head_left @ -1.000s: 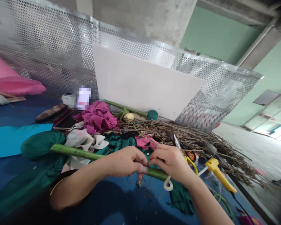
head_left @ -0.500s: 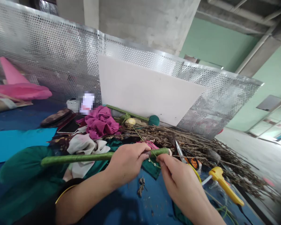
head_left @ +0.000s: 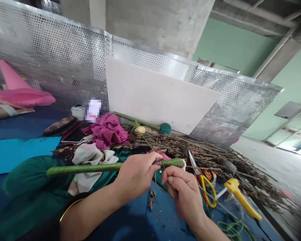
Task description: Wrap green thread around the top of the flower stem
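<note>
A long stick wrapped in green yarn [head_left: 85,168] lies level across the front, with a bunch of dark green cloth [head_left: 30,175] at its left end. My left hand [head_left: 136,172] is closed around it near the right end. A short purplish stretch shows beside my left fingertips, and the tip at the right is pale. Just below that end, my right hand [head_left: 188,192] pinches a thin strand of green yarn [head_left: 165,169] that runs from the stick. More loose green yarn [head_left: 234,229] lies in loops at the lower right.
Scissors with yellow handles [head_left: 208,192] and a yellow glue gun [head_left: 242,197] lie to the right. Dried stalks [head_left: 208,150] stretch behind my hands. Magenta cloth [head_left: 109,130] and white cloth [head_left: 90,155] are heaped behind the stick. A white board [head_left: 155,93] leans on a perforated metal screen [head_left: 65,40].
My right hand has moved slightly down and left from the stick's right end, turning with fingers curled around the yarn. The stick has shifted slightly right. The scissors' yellow handles show more.
</note>
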Demonstrator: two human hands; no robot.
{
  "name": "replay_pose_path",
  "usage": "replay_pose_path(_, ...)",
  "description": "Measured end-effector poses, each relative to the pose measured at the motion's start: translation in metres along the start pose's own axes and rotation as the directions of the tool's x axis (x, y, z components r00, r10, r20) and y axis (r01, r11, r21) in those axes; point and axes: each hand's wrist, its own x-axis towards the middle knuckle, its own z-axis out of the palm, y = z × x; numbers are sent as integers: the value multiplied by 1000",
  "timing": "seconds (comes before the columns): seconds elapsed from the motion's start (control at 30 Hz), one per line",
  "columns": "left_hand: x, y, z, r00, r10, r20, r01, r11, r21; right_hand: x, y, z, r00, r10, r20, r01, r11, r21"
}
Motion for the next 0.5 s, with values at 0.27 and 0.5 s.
replay_pose_path(0.27,2,4,-5,994,-107,11,108,988,-113,-5,6,0,993,-112,36,116,983,-140)
replay_pose_path(0.5,0,8,-24,995,-97,8,96,958,-271,-17,9,11,943,-332,-23,297,872,-389)
